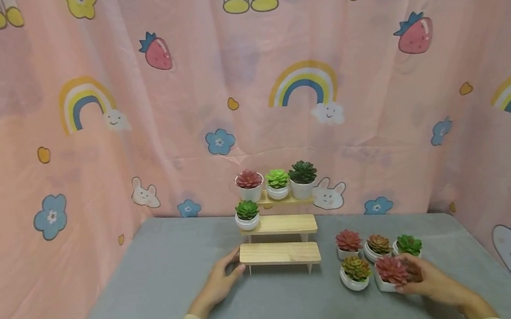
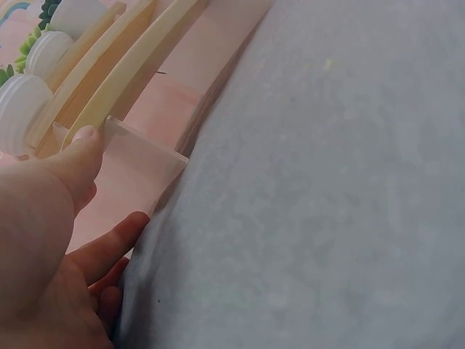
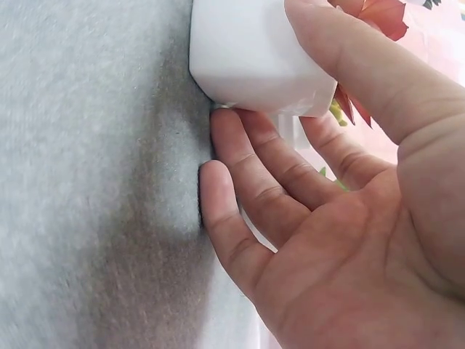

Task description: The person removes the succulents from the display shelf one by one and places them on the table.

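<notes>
A three-step wooden display stand (image 1: 279, 253) stands near the middle of the table. My left hand (image 1: 218, 281) rests at the left end of its lowest step; in the left wrist view the thumb (image 2: 86, 149) touches the board's end and the fingers lie lower, near the clear leg (image 2: 138, 149). To the right, my right hand (image 1: 427, 279) grips a red potted succulent (image 1: 391, 272) by its white pot (image 3: 254, 62). Thumb and fingers are on opposite sides of the pot, which appears to stand on the table.
Three potted succulents, red (image 1: 248, 181), light green (image 1: 277, 179) and dark green (image 1: 302, 174), stand on the top step. A green one (image 1: 247, 212) sits at the middle step's left end. Several more, including an orange-green one (image 1: 355, 270), cluster beside my right hand. A patterned pink curtain (image 1: 252, 128) hangs behind.
</notes>
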A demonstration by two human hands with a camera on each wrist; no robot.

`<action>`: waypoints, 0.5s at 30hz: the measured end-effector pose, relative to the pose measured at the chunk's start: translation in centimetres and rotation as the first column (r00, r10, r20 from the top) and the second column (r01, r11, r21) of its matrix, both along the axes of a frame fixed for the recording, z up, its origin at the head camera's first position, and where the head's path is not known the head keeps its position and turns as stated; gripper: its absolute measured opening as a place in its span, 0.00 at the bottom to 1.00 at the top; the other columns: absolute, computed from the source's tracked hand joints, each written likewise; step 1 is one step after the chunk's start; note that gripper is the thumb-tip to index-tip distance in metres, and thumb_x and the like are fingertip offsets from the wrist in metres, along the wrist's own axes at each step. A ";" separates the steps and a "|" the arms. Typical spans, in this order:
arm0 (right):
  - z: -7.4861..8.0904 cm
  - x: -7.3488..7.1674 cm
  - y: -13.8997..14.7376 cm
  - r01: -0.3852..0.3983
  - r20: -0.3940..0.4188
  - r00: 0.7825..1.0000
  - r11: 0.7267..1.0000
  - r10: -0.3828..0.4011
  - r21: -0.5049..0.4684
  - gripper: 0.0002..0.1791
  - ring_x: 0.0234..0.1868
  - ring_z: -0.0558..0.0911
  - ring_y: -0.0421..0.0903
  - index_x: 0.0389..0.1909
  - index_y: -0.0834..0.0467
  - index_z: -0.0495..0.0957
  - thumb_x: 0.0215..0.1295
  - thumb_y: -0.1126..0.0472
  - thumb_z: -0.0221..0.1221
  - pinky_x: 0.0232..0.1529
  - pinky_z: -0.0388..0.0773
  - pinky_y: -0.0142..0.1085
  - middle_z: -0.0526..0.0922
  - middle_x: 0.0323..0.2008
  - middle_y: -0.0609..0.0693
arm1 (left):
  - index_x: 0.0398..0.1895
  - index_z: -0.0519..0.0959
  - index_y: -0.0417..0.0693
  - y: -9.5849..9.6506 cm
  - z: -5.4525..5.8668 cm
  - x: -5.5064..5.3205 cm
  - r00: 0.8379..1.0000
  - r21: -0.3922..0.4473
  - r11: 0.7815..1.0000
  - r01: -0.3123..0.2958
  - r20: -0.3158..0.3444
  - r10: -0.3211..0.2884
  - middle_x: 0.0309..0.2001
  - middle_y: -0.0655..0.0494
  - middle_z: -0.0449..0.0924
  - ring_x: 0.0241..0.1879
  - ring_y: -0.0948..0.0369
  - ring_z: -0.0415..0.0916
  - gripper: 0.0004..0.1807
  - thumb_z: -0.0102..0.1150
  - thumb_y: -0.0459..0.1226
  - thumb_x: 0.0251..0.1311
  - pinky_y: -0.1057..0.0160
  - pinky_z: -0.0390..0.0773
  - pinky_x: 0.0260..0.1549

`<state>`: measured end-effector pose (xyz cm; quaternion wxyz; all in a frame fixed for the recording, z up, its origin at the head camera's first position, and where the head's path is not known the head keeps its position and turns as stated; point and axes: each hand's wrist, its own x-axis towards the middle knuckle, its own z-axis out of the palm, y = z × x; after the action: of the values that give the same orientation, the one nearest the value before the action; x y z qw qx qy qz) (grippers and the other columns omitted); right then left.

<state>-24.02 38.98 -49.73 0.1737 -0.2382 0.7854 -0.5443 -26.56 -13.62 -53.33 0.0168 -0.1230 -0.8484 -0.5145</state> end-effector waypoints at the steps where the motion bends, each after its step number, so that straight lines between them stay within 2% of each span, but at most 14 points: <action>1: 0.0 0.0 -0.1 0.004 0.003 1.000 1.000 -0.005 0.009 0.22 0.51 0.79 0.23 0.61 0.66 0.65 0.69 0.71 0.59 0.45 0.81 0.26 0.77 0.49 0.23 | 0.76 0.65 0.49 0.0 0.0 0.0 1.000 -0.004 1.000 -0.002 -0.002 0.002 0.64 0.42 0.78 0.73 0.39 0.64 0.33 0.58 0.47 0.71 0.31 0.55 0.73; 5: 0.1 -0.1 -0.3 0.019 -0.010 1.000 0.999 -0.018 0.040 0.26 0.51 0.78 0.22 0.59 0.78 0.59 0.69 0.70 0.60 0.45 0.80 0.24 0.76 0.49 0.22 | 0.76 0.66 0.50 -0.2 -0.1 -0.2 1.000 -0.016 1.000 -0.009 0.004 0.009 0.64 0.43 0.78 0.73 0.40 0.64 0.33 0.58 0.48 0.71 0.31 0.55 0.72; 15: 0.4 0.1 -0.3 0.036 0.036 0.999 0.999 -0.038 0.041 0.26 0.50 0.77 0.22 0.61 0.74 0.61 0.69 0.68 0.60 0.46 0.79 0.24 0.76 0.49 0.25 | 0.77 0.65 0.51 -0.1 -0.1 -0.1 0.999 -0.019 1.000 -0.003 0.034 0.004 0.66 0.43 0.77 0.75 0.40 0.61 0.35 0.58 0.50 0.70 0.31 0.52 0.73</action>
<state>-23.93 38.71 -49.37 0.1829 -0.2100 0.7970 -0.5359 -26.66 -13.77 -53.41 0.0022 -0.1129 -0.8537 -0.5083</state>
